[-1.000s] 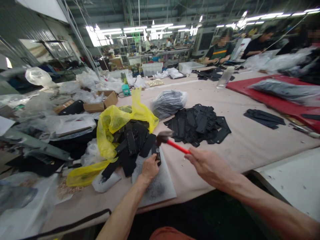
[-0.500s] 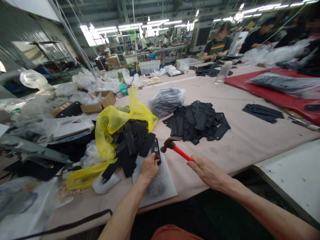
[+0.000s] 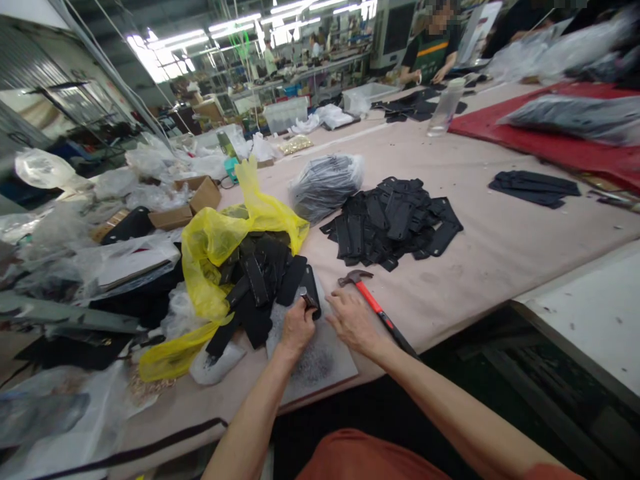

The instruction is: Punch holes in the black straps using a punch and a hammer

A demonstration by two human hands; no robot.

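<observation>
My left hand (image 3: 299, 327) is closed around a short metal punch (image 3: 308, 299), held over a black strip (image 3: 313, 287) with rounded end. The strip lies on a white board (image 3: 320, 363) speckled with black. To the right, my right hand (image 3: 353, 320) is empty, fingers apart, over the board's right edge and close to the strip. A claw hammer (image 3: 370, 297) with a red and black handle rests on the table just beyond that hand. More black strips (image 3: 257, 280) spill from a yellow plastic bag (image 3: 210, 243) onto the board's left side.
A heap of black pieces (image 3: 395, 220) lies beyond the hammer, beside a clear bag of dark pieces (image 3: 327, 183). A few strips (image 3: 535, 187) lie farther right, near a red board (image 3: 525, 120). A bottle (image 3: 447, 107) stands behind. A co-worker (image 3: 433, 50) is across the table.
My right hand has let go of the hammer, now lying on the table, and has moved left toward the strip. The left hand keeps the punch, now tilted differently. The view has dipped.
</observation>
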